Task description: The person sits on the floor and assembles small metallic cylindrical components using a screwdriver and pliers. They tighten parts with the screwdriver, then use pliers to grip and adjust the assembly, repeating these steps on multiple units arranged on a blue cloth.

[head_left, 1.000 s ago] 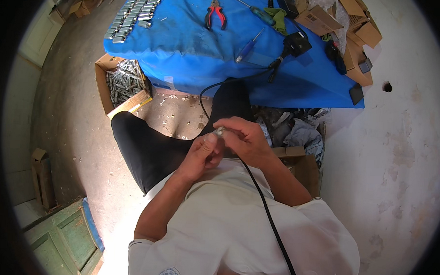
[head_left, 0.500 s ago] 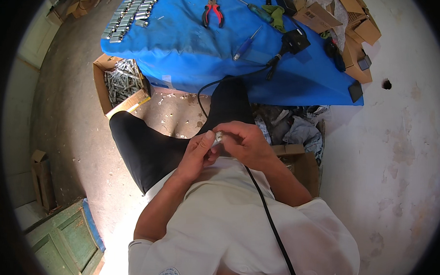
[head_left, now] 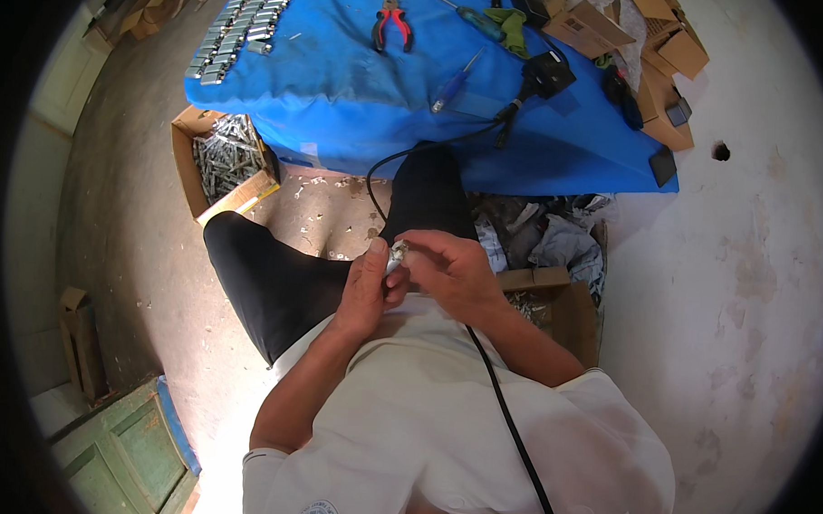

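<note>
Head view shows the person's 2 bare hands together over the lap. The left hand is closed on a small, pale silver metal piece, its thumb pressed along the left side. The right hand is bent in toward the far right end of that piece, fingers curled; they hide the contact, so I cannot tell whether they pinch it. The piece sits between the hands, near the person and well apart from the table draped in blue cloth.

On the far left of the cloth, silver metal pieces lie in close rows. To their right rest red-and-black-handled pliers, a screwdriver with a blue handle and a black, box-shaped device with a cable. Left of the person's knees, an open brown cardboard box holds many slim silver metal parts. Another brown cardboard box stands beside the right forearm. A black cable runs down across the white shirt.
</note>
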A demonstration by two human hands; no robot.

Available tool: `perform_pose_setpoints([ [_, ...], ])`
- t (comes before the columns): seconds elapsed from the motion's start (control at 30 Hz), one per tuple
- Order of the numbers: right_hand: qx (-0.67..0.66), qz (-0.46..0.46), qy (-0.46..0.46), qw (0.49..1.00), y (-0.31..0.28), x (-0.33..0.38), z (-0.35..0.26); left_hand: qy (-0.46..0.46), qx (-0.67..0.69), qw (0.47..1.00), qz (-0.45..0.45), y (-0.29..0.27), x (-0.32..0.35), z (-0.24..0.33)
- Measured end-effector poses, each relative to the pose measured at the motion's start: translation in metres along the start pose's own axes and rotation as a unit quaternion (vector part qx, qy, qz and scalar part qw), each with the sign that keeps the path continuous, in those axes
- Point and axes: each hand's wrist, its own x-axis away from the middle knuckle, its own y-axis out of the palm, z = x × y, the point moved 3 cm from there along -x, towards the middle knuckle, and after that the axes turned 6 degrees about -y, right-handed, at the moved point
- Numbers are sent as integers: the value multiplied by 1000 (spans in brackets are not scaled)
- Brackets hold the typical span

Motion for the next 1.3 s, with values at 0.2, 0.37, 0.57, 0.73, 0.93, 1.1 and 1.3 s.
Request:
perform_pose_setpoints([
  [0.2, 26, 2, -8, 1000, 0, -1, -4, 31, -52, 998, 32, 1, 2, 2],
  [0.37, 139, -3, -67, 988, -1, -3, -11, 48, -71, 996, 34, -1, 1, -2],
  [0.57, 230, -4, -179, 956, -1, -7, -2, 44, -66, 996, 43, -5, 0, -6],
  [0.73, 262, -24, -229, 937, -2, -10, -1, 15, -16, 999, 34, -2, 2, -3],
  [0.93, 263, -62, -227, 936, -2, -13, 6, -17, -3, 1000, 24, -5, 2, -7],
  [1.1, 276, -58, -246, 927, -1, -15, 12, -64, 39, 997, 2, -4, 3, -7],
  [1.3, 305, -67, -241, 919, 0, -17, 15, -125, 107, 986, -35, -9, 1, -15],
])
